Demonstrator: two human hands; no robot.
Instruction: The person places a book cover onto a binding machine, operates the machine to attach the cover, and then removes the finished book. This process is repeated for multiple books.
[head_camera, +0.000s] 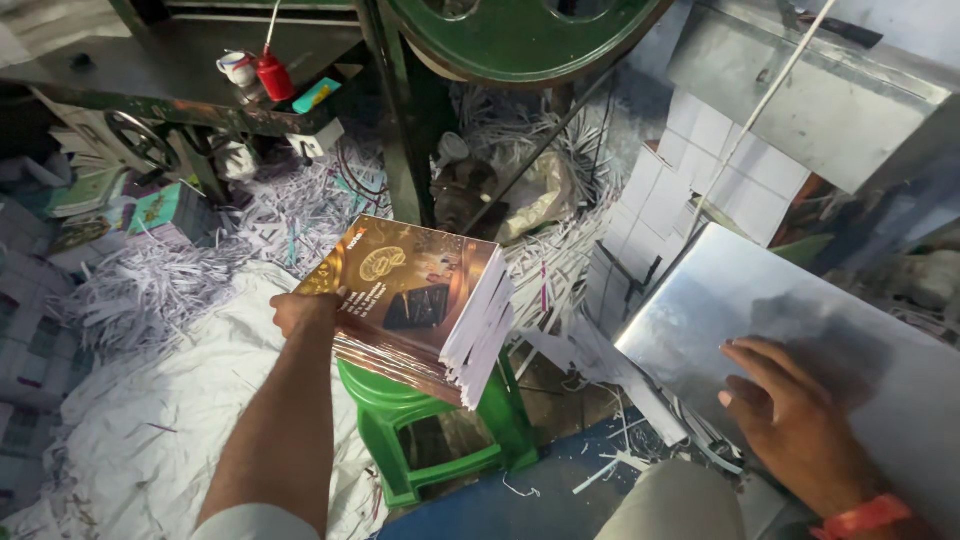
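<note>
A thick stack of glossy brown-covered booklets (410, 285) rests on a green plastic stool (400, 420) in the middle of the view. My left hand (305, 312) reaches down and grips the stack's left edge, fingers curled around it. My right hand (790, 415) lies palm down, fingers spread, on a shiny metal table top (730, 290) at the right. It holds nothing.
Shredded paper trimmings (150, 290) cover the floor around the stool. A white sack (150, 420) lies at the left. A green machine frame (400, 120) with a large wheel stands behind the stool. A red bottle (274, 75) sits on its shelf. White paper stacks (690, 170) stand at the right.
</note>
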